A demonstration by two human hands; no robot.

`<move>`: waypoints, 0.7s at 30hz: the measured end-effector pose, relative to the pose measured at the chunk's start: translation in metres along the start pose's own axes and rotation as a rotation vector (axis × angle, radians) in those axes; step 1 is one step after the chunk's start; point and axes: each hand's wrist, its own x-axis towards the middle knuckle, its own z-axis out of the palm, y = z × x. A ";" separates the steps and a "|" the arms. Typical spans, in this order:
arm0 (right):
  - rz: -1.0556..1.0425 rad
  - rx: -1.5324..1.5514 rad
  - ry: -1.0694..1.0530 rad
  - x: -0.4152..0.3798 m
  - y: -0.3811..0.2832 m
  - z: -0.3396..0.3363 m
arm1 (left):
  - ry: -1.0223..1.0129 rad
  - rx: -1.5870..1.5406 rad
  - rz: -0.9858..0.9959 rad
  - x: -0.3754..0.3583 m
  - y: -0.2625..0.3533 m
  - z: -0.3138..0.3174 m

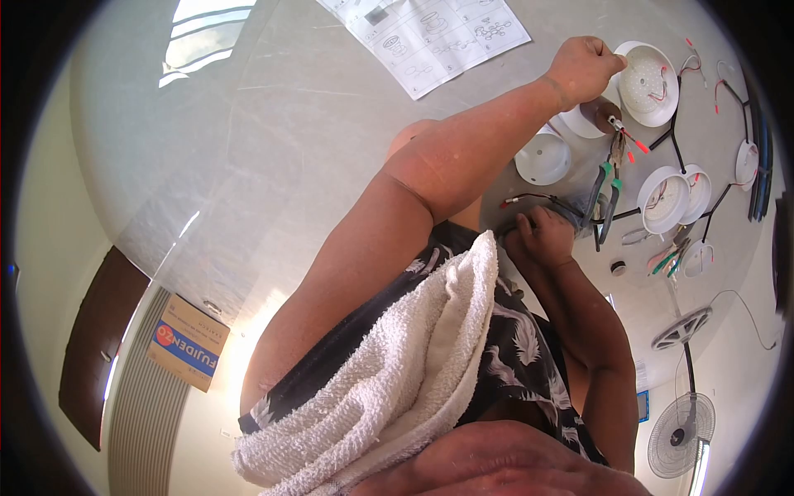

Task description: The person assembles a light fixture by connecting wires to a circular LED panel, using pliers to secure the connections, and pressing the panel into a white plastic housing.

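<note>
View: head cam looked down at the floor w/ strong fisheye, the person's own arms and shoulder filling the middle.
Left hand (585, 68): reached far out, fingers curled into a fist — pinched on the rim of the round light disc (649, 83). Forearm ran from the shoulder across the frame to it.
Light disc: white, round, dotted face up, lay on the grey floor (273, 124) at top right; short red-tipped wires crossed it.
Right hand (542, 236): lower down, near the body, fingers closed together around a thin black wire (529, 198) w/ a red tip. Grip detail partly hidden by the knuckles.
Pliers (604, 198): green-handled, lay just right of the right hand, not touched.
Brown cap (602, 114): sat just below the left hand, beside the light disc, w/ a bundle of wires coming off it.
White dome (542, 157): lay between the two hands, apart from both.
Other white rings (666, 198): several lay right of the pliers, joined by black arms and wires.
Paper sheet (434, 33): w/ line drawings, lay flat at top centre, left of the left hand.
Towel (389, 380): white, draped over the shoulder — on top of a black leaf-print shirt (529, 355).
Box (188, 343): cardboard w/ a blue label, at lower left, well apart.
Fan (682, 422): stood at lower right.
</note>
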 end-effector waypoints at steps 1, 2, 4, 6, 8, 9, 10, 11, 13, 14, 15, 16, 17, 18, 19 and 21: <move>-0.002 -0.005 -0.001 0.000 0.000 0.000 | -0.001 0.007 0.008 0.001 -0.002 0.000; -0.002 -0.006 0.000 0.000 0.000 -0.001 | -0.002 0.014 0.016 0.003 -0.003 0.001; 0.010 -0.006 -0.013 0.001 -0.003 -0.003 | -0.004 0.011 0.008 0.002 -0.001 0.000; 0.005 -0.002 -0.005 0.001 -0.002 -0.002 | -0.006 0.008 -0.003 0.002 -0.001 0.000; 0.002 0.002 0.001 0.000 -0.001 0.000 | -0.008 -0.014 0.024 0.003 -0.004 0.000; -0.003 0.004 0.005 0.000 0.000 0.000 | -0.009 -0.014 0.024 0.002 -0.003 0.001; -0.010 0.005 0.010 0.000 0.000 0.000 | -0.008 -0.014 0.014 0.001 -0.002 0.001; -0.009 0.005 0.010 0.000 0.000 0.000 | -0.006 -0.014 0.003 0.000 -0.001 0.000; -0.007 0.004 0.001 0.001 -0.001 -0.002 | -0.008 -0.010 0.005 0.001 -0.002 0.001; -0.007 0.004 0.000 0.001 -0.002 -0.002 | -0.010 -0.005 0.008 0.002 -0.003 0.001; -0.008 0.007 -0.002 0.001 -0.003 -0.003 | -0.009 -0.006 0.007 0.002 -0.003 0.001; -0.008 0.011 -0.004 0.002 -0.003 -0.004 | -0.009 -0.008 0.006 0.001 -0.002 0.001; -0.009 0.011 -0.005 0.001 -0.003 -0.003 | -0.009 -0.011 0.004 0.001 -0.002 0.001; -0.007 0.011 -0.004 0.001 -0.002 -0.002 | -0.009 -0.011 0.004 0.002 -0.002 0.001; -0.005 0.012 -0.003 0.001 -0.002 -0.002 | -0.008 -0.009 0.012 0.003 -0.004 0.001; -0.005 0.012 -0.003 0.001 -0.002 -0.002 | -0.006 -0.007 0.021 0.003 -0.004 0.001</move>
